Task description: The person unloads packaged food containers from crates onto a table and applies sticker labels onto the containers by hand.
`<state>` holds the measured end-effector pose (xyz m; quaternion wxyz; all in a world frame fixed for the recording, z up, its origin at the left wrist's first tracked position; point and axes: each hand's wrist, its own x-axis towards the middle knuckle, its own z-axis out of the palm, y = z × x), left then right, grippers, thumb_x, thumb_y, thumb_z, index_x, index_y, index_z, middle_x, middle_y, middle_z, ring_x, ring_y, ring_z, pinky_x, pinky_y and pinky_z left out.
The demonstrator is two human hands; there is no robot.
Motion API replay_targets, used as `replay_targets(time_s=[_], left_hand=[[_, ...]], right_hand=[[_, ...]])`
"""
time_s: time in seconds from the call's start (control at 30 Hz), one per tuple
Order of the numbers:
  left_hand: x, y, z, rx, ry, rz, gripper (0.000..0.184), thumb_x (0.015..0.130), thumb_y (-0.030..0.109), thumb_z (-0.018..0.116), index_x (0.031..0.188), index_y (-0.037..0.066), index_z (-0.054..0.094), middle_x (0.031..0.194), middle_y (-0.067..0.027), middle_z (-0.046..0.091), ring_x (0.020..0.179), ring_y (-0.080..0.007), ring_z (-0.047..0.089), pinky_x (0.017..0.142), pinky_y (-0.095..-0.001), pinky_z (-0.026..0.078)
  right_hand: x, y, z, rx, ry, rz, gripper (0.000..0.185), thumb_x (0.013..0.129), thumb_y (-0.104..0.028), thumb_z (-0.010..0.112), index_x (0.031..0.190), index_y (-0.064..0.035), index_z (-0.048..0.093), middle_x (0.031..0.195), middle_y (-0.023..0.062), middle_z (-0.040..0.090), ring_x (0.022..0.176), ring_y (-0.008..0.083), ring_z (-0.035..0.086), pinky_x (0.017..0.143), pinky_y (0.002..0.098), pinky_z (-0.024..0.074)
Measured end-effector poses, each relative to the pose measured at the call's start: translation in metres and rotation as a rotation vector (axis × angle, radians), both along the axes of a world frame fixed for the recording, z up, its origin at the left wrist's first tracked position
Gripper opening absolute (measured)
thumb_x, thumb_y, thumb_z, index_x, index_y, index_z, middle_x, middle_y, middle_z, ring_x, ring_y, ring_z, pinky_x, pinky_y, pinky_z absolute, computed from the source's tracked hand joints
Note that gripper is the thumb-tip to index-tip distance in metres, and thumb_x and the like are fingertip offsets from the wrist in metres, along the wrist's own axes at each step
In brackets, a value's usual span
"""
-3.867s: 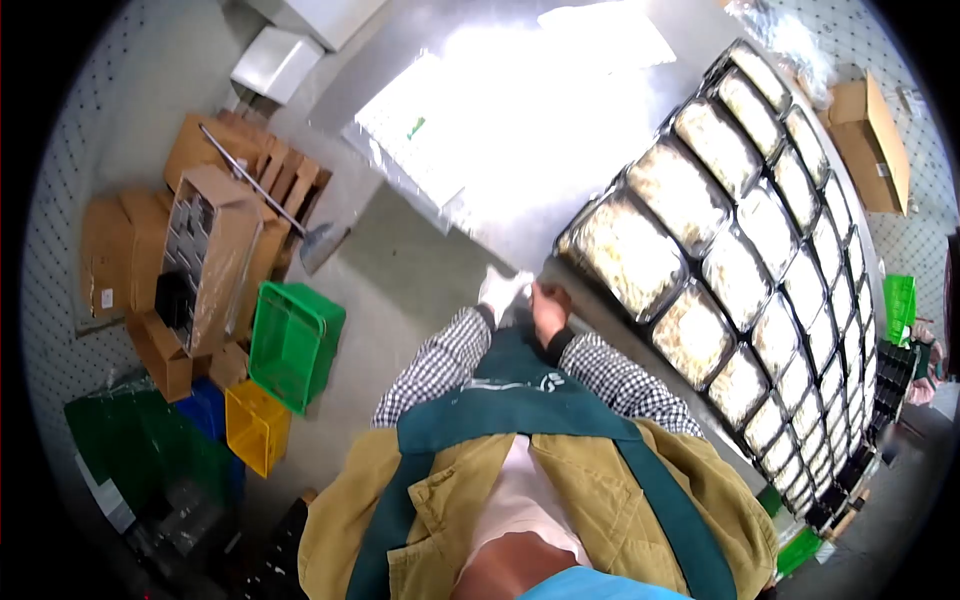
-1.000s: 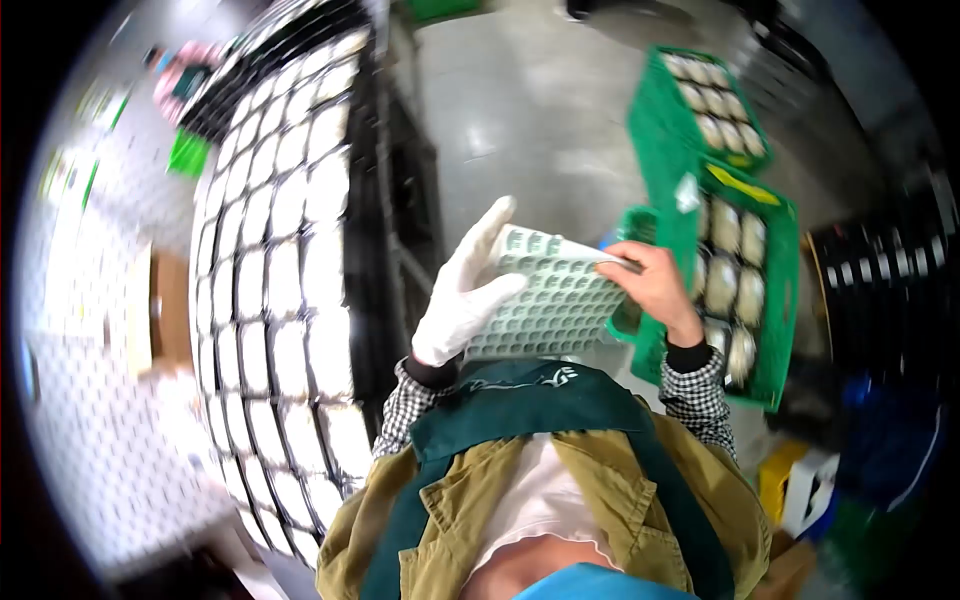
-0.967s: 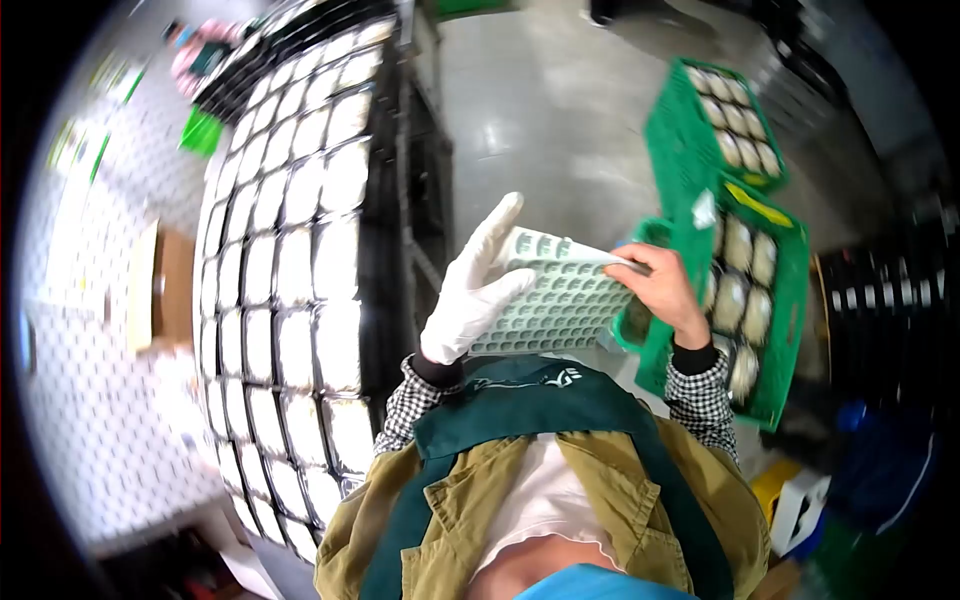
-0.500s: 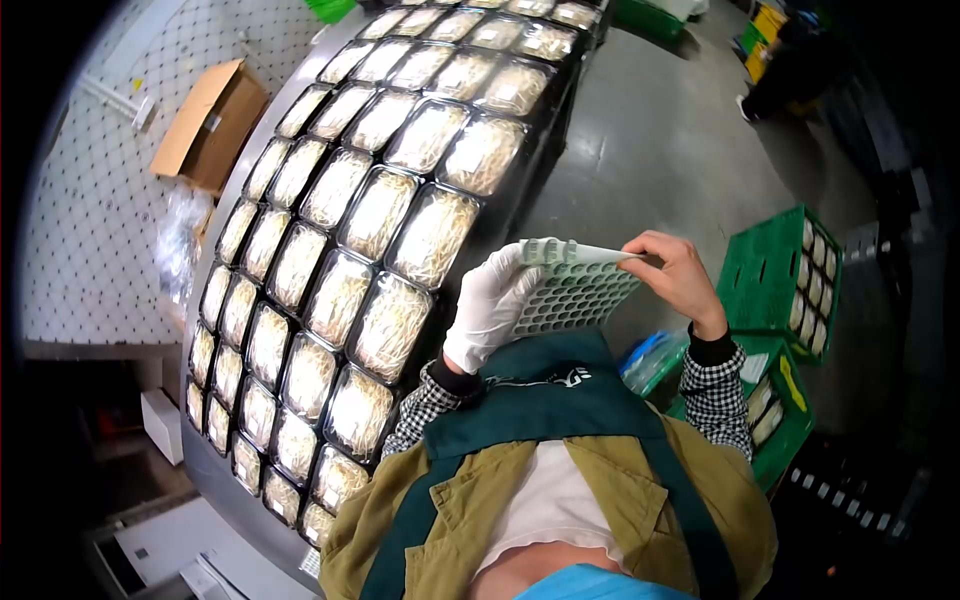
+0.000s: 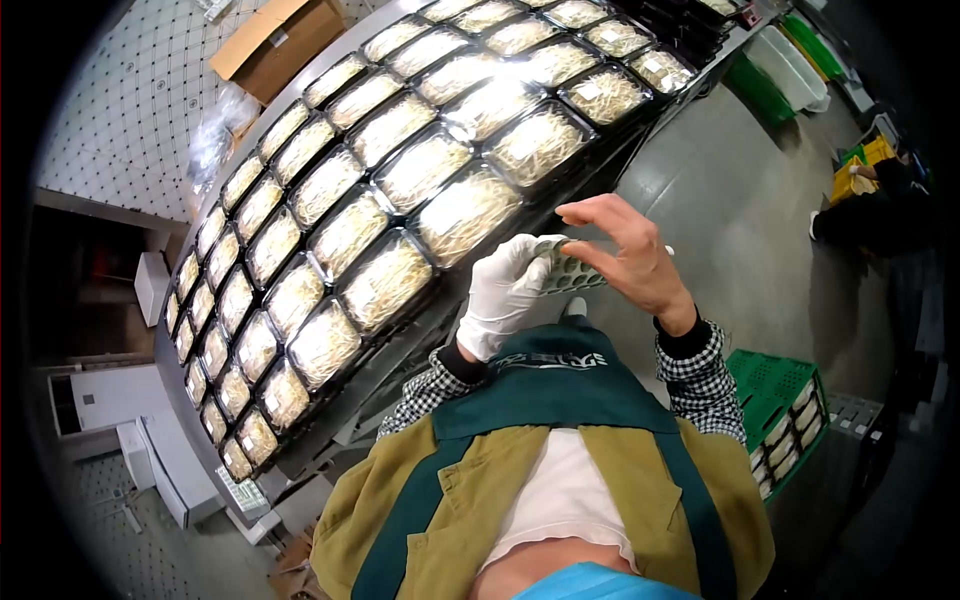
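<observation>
My left hand [image 5: 500, 295], in a white glove, is closed on the near end of a pale green sheet [image 5: 570, 276] patterned with rows of rounded shapes, perhaps stickers. My bare right hand [image 5: 640, 262] is over the sheet's other side and hides much of it. Its thumb and forefinger are spread apart, the thumb tip close to the sheet's upper edge; whether it touches is unclear. Beside my left hand, rows of black trays with pale, thin strands under clear film, such as this tray [image 5: 468, 212], cover the table.
A cardboard box [image 5: 275, 42] and crumpled clear plastic [image 5: 220, 135] lie beyond the table. A green crate [image 5: 765, 385] with packed trays stands on the floor at right. A person in dark clothes [image 5: 870, 215] is farther right, near yellow crates.
My view has turned, so the table of trays sits differently. My right hand has let go of the sheet's edge, and its fingers have parted. The sheet now appears more folded or tilted.
</observation>
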<state>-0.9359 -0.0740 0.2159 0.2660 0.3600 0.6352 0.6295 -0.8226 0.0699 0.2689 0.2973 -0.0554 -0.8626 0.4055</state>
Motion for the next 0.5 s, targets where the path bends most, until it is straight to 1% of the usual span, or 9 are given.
replay_targets(time_s=[0.1,0.13,0.2,0.27,0.3,0.4,0.43,0.47,0.5], left_hand=[[0.023,0.047,0.017,-0.041,0.140,0.057,0.012,0.085,0.006,0.062,0.096,0.000,0.062,0.078,-0.0067,0.061,0.069,-0.0103,0.056,0.065,-0.0237,0.046],[0.028,0.062,0.021,-0.057,0.185,0.075,0.012,0.084,0.006,0.063,0.095,0.000,0.062,0.077,-0.0065,0.062,0.068,-0.0106,0.056,0.065,-0.0239,0.046],[0.034,0.089,0.020,-0.066,0.069,0.104,0.009,0.084,0.007,0.064,0.090,0.001,0.063,0.072,-0.0050,0.062,0.064,-0.0100,0.055,0.062,-0.0243,0.046],[0.038,0.111,0.019,-0.088,0.185,0.145,0.009,0.083,0.008,0.065,0.088,0.001,0.063,0.072,-0.0047,0.061,0.062,-0.0094,0.055,0.059,-0.0239,0.045],[0.040,0.123,0.023,-0.077,0.192,0.156,0.009,0.081,0.008,0.067,0.083,0.000,0.063,0.067,-0.0043,0.060,0.060,-0.0096,0.054,0.057,-0.0236,0.045],[0.033,0.151,0.015,-0.202,0.315,0.076,0.010,0.081,0.008,0.068,0.078,0.000,0.064,0.063,-0.0039,0.058,0.057,-0.0103,0.054,0.055,-0.0238,0.045],[0.034,0.163,0.014,-0.141,0.232,0.071,0.007,0.083,0.005,0.065,0.084,-0.001,0.066,0.062,0.0013,0.056,0.061,-0.0029,0.049,0.058,-0.0189,0.043],[0.033,0.174,0.011,-0.139,0.187,0.086,0.007,0.083,0.005,0.065,0.083,-0.002,0.066,0.063,0.0016,0.057,0.061,-0.0028,0.049,0.058,-0.0187,0.043],[0.032,0.185,0.005,-0.138,0.142,0.100,0.007,0.083,0.005,0.065,0.082,-0.002,0.065,0.064,0.0019,0.058,0.061,-0.0027,0.049,0.059,-0.0184,0.043]], right_hand=[[0.013,0.055,0.001,0.132,-0.017,0.049,0.025,0.077,-0.009,0.067,0.101,-0.0059,0.063,0.088,0.0089,0.060,0.083,0.0256,0.057,0.073,0.0353,0.0447],[0.016,0.071,0.002,0.132,-0.015,0.062,0.024,0.077,-0.010,0.067,0.101,-0.0063,0.063,0.087,0.0081,0.060,0.083,0.0249,0.057,0.073,0.0347,0.0442],[0.018,0.098,0.001,0.130,-0.009,0.088,0.022,0.078,-0.010,0.067,0.099,-0.0071,0.064,0.085,0.0065,0.060,0.082,0.0235,0.056,0.073,0.0336,0.0432],[0.020,0.119,-0.002,0.116,0.040,0.088,0.020,0.078,-0.009,0.066,0.098,-0.0080,0.064,0.084,0.0050,0.059,0.080,0.0218,0.056,0.073,0.0328,0.0420],[0.021,0.130,-0.004,0.101,0.039,0.092,0.019,0.079,-0.009,0.066,0.098,-0.0081,0.064,0.083,0.0049,0.059,0.080,0.0215,0.056,0.073,0.0328,0.0420],[0.024,0.164,-0.012,0.078,0.042,0.089,0.019,0.079,-0.007,0.066,0.097,-0.0075,0.064,0.083,0.0048,0.060,0.078,0.0206,0.057,0.071,0.0320,0.0427],[0.023,0.175,-0.016,0.075,0.056,0.085,0.018,0.079,-0.006,0.065,0.097,-0.0073,0.064,0.083,0.0052,0.060,0.078,0.0201,0.058,0.070,0.0311,0.0433],[0.022,0.186,-0.020,0.071,0.070,0.080,0.018,0.079,-0.005,0.065,0.097,-0.0070,0.064,0.083,0.0055,0.060,0.077,0.0195,0.058,0.069,0.0301,0.0439],[0.021,0.196,-0.024,-0.060,0.056,0.108,0.017,0.080,-0.004,0.064,0.097,-0.0066,0.064,0.083,0.0056,0.061,0.077,0.0180,0.059,0.068,0.0287,0.0445]])
